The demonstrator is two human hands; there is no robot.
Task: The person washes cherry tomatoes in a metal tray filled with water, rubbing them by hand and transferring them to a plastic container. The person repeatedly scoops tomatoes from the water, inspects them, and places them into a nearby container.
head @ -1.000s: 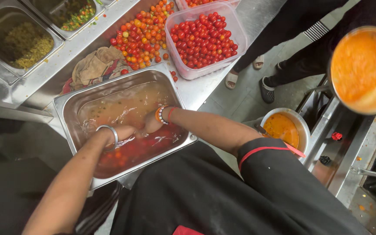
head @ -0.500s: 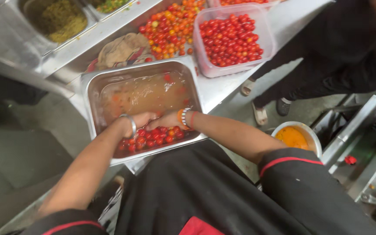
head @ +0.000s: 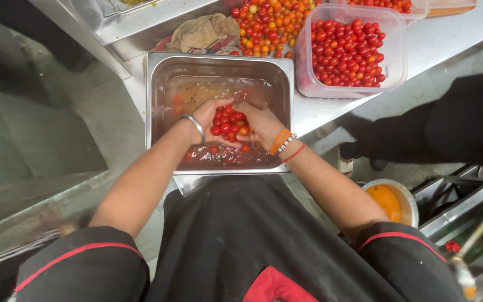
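Note:
A steel pan (head: 160, 67) holds murky water and red cherry tomatoes (head: 227, 124). My left hand (head: 208, 118), with a metal bangle at the wrist, and my right hand (head: 259, 122), with orange and beaded bracelets, are cupped together above the water. Between them they hold a heap of the tomatoes. More tomatoes float in the pan below my hands (head: 214, 150).
A clear plastic tub of red tomatoes (head: 346, 49) stands to the right of the pan. Loose red and orange tomatoes (head: 264, 25) lie behind it, next to a crumpled cloth (head: 202, 32). Another person in dark clothes (head: 448, 128) stands at right. A bowl of orange sauce (head: 389, 202) sits low.
My hands have come together and lifted a heap of tomatoes out of the water. The view has swung so the pan is straight ahead.

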